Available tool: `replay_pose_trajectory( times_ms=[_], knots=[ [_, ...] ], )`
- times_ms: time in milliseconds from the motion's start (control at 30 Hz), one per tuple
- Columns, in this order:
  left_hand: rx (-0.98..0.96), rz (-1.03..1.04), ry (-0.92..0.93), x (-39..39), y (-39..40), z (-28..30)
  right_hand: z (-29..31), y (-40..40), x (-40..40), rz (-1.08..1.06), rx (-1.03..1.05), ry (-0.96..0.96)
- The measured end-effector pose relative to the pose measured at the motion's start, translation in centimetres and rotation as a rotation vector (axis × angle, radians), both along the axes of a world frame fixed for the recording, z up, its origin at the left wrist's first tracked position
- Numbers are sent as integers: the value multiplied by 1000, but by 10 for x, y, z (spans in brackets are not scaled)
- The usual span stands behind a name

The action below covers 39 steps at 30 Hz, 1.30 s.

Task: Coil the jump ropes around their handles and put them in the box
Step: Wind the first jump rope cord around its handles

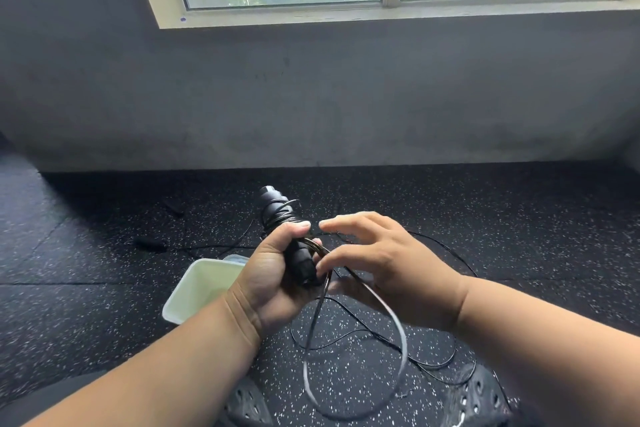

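My left hand [277,274] grips the black jump rope handles [280,211], held upright and tilted back, with thin black rope wound several times around their upper part. My right hand [374,260] is just right of the handles, fingers spread, with the rope passing between thumb and fingers near the handles' lower end. A loose loop of the rope [398,329] hangs down from there and curves over the floor. The white box [194,291] stands open on the floor just left of my left wrist. It looks empty as far as I can see.
Another black jump rope handle [150,245] and a second one [173,207] lie on the speckled black rubber floor [104,253] to the left, with thin cord trailing. Black perforated shoes [481,395] show at the bottom. A grey wall with a window runs behind.
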<state>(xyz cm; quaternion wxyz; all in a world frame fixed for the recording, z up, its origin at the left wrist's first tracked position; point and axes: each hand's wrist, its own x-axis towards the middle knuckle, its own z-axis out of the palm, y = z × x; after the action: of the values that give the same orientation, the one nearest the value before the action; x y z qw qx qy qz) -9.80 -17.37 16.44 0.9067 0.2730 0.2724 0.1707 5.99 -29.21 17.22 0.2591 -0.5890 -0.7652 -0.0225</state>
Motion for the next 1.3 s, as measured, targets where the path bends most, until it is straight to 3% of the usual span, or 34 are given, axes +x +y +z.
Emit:
replay_pose_trajectory(
  times_ms=[100,200,367,467,600,667,800,967,1133,1300],
  knots=[
    [-52,-46,-43,0,-5,1,-1,0,-6,18,10,80],
    [-126,-127,-98,-1,-3,-2,-4,0,-13,3,24,290],
    [-28,-91,1,-1,-4,1,5,3,-22,-2,-81,1126],
    [-64,-46,12,-3,-3,5,20,6,-22,-14,-135,1185],
    [-41,-24,-7,-6,-5,11,39,11,1,-34,-59,1298],
    [-25,-53,-20,-7,-6,12,43,12,17,-50,-104,1231],
    [-23,-123,-5,-6,-13,10,33,12,23,-197,-332,896],
    [-26,-27,57,-5,-6,8,10,10,16,-163,-637,587],
    [-11,-63,93,-7,-7,8,13,8,11,-55,-932,438],
    [39,-56,145,-3,-13,2,12,8,10,-13,-948,562]
  ],
)
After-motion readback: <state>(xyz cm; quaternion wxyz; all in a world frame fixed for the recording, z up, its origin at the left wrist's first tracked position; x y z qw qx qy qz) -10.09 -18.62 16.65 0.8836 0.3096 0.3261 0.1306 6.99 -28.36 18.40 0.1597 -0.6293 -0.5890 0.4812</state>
